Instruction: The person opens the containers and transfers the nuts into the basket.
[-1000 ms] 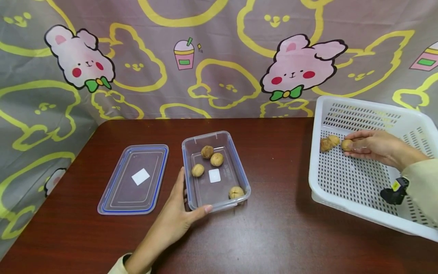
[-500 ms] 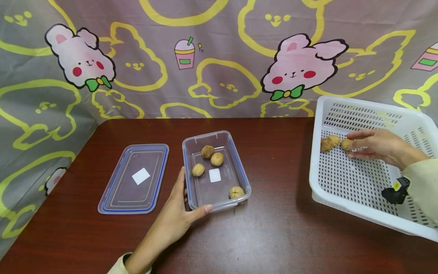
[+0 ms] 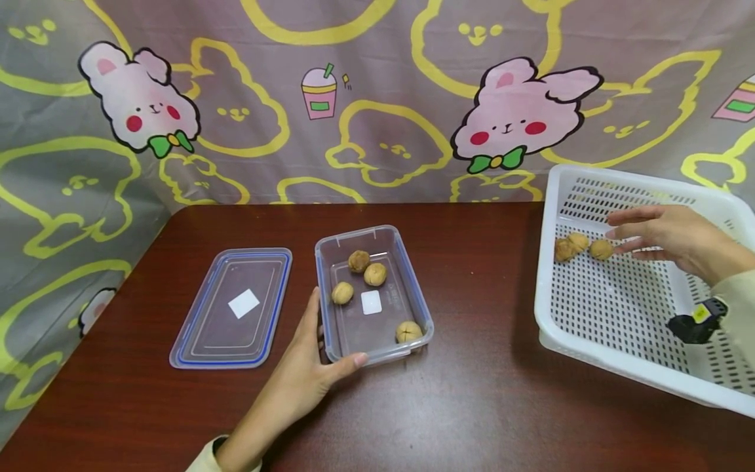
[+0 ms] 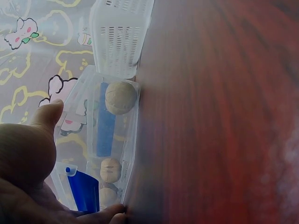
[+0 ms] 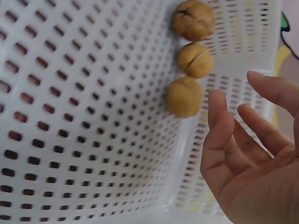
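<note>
The left hand grips the near left corner of a clear plastic box, its thumb on the near rim. Inside the box lie several walnuts, one by the near right corner and others toward the far left. Over a white perforated basket, the right hand has its fingers spread and holds nothing. Just left of its fingertips sits a walnut, with two more beside it. In the right wrist view three walnuts lie in a row near the fingers.
A clear lid with a blue seal and a white square lies on the brown table, left of the box. Behind the table hangs a patterned cloth. A black wrist device is at the right sleeve.
The right hand has let go of the walnut in the basket and moved slightly up and right from it, fingers spread. The left hand and box have not visibly moved.
</note>
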A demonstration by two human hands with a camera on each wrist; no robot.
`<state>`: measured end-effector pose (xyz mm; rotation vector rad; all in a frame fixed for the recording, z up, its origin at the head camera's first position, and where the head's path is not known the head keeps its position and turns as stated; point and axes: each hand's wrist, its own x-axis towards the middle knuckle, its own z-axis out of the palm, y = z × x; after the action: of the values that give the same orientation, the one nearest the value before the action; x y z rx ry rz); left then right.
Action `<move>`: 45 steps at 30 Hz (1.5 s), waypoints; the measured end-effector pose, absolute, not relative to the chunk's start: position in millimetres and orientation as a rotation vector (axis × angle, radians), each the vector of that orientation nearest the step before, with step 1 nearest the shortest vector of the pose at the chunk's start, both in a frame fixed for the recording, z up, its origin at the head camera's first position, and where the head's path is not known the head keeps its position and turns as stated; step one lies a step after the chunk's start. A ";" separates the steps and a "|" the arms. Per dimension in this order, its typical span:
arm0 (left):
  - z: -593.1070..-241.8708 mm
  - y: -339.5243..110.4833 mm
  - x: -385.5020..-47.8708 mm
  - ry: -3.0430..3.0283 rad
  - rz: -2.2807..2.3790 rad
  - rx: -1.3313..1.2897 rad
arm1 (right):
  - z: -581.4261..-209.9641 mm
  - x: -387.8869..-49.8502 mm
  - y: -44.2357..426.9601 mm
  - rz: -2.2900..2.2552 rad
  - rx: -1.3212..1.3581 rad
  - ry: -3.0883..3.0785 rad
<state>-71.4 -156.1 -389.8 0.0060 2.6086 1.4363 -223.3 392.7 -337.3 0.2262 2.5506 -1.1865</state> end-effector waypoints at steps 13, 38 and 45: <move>-389.9 -156.3 -71.2 2.600 1.432 -0.004 | -303.0 -219.6 343.5 -1.094 0.068 2.701; -390.5 -155.7 -71.0 2.598 1.439 -0.002 | -267.0 -200.6 195.2 -1.273 -0.202 2.646; -389.5 -156.0 -71.0 2.599 1.445 0.004 | -265.4 -198.5 156.4 -1.374 -0.342 2.571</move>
<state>-71.0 -156.0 -389.5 0.0042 2.5987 1.4448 -198.5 156.4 -265.4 -0.3424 2.5706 -1.3743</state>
